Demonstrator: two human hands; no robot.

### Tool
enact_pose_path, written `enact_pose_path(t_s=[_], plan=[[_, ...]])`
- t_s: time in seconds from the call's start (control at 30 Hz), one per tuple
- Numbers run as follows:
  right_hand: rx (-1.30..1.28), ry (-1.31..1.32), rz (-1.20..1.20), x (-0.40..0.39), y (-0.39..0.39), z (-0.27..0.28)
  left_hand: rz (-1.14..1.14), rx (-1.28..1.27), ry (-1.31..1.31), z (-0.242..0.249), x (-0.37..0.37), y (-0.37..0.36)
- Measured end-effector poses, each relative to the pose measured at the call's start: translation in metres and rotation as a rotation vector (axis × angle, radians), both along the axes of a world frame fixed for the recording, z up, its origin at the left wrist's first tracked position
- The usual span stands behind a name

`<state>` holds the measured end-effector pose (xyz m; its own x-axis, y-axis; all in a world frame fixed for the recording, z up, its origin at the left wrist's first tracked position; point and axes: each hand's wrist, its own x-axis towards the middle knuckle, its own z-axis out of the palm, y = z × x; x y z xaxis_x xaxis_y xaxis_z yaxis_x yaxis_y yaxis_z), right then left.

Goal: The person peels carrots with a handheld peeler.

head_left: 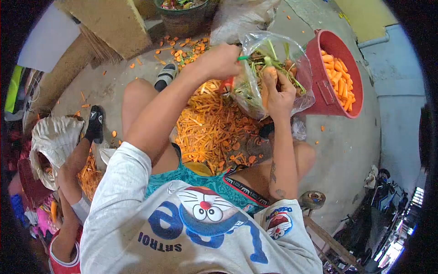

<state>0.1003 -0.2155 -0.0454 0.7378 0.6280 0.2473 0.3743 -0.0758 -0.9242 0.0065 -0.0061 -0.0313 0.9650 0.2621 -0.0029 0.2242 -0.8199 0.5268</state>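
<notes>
My left hand (pixel 222 63) is closed around a thin green-ended tool (pixel 243 58); its working part is hidden by the fingers. Beside it, my right hand (pixel 280 96) grips a carrot (pixel 264 97) held roughly upright, stem end at the top. Both hands are over a clear plastic bag (pixel 303 91) that holds carrots with green stems. A red item (pixel 226 85), partly covered, shows below my left hand. Between my legs lies a heap of orange peelings (pixel 203 125) with some round carrot slices.
A red bucket (pixel 323 86) of peeled carrots stands tilted at the right. A dark bin (pixel 182 20) and a whitish sack (pixel 242 20) are at the back. Carrot slices (pixel 196 48) litter the floor. Another person's leg (pixel 75 160) and a woven sack (pixel 54 141) are at the left.
</notes>
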Motion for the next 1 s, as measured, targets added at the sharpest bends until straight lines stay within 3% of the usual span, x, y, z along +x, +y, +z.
enact_pose_path(t_s=[0.07, 0.17, 0.23, 0.3, 0.37, 0.43, 0.5, 0.6, 0.7, 0.73, 0.87, 0.97, 1.0], plan=[[0.175, 0.005, -0.140, 0.011, -0.002, -0.005, 0.038, -0.037, -0.094, 0.008, -0.004, -0.003], [0.072, 0.123, -0.086, 0.014, -0.015, 0.016, 0.087, -0.077, -0.231, 0.015, -0.008, -0.004], [0.086, 0.161, -0.072, 0.011, -0.014, 0.007, 0.092, -0.036, -0.159, 0.020, -0.008, -0.014], [-0.042, -0.006, -0.033, 0.004, -0.014, 0.000, 0.005, -0.089, -0.177, 0.020, -0.007, -0.030], [0.089, -0.040, 0.020, -0.003, -0.015, -0.008, -0.078, -0.150, -0.194, 0.012, -0.006, -0.030], [0.197, 0.141, 0.046, 0.000, -0.016, -0.010, 0.015, -0.043, 0.150, -0.001, 0.001, -0.014], [0.102, 0.189, -0.005, 0.009, -0.021, -0.006, 0.048, -0.037, 0.084, -0.003, 0.001, -0.010], [0.660, 0.552, -0.017, 0.007, -0.025, 0.018, 0.071, -0.061, -0.309, -0.003, -0.004, -0.001], [0.627, 0.592, 0.084, 0.018, -0.037, 0.031, 0.222, -0.122, -0.250, 0.005, -0.017, 0.019], [0.568, 0.613, -0.030, 0.009, -0.033, 0.044, 0.238, -0.158, -0.297, 0.012, -0.019, 0.018], [0.384, 0.749, -0.053, 0.015, -0.044, 0.022, 0.228, -0.049, -0.405, 0.020, -0.014, 0.012], [0.352, 0.793, 0.074, 0.003, -0.034, 0.021, 0.200, -0.142, -0.209, 0.011, -0.011, -0.003], [0.197, 0.555, -0.016, -0.004, -0.029, 0.019, 0.105, -0.109, -0.227, 0.014, -0.009, -0.016]])
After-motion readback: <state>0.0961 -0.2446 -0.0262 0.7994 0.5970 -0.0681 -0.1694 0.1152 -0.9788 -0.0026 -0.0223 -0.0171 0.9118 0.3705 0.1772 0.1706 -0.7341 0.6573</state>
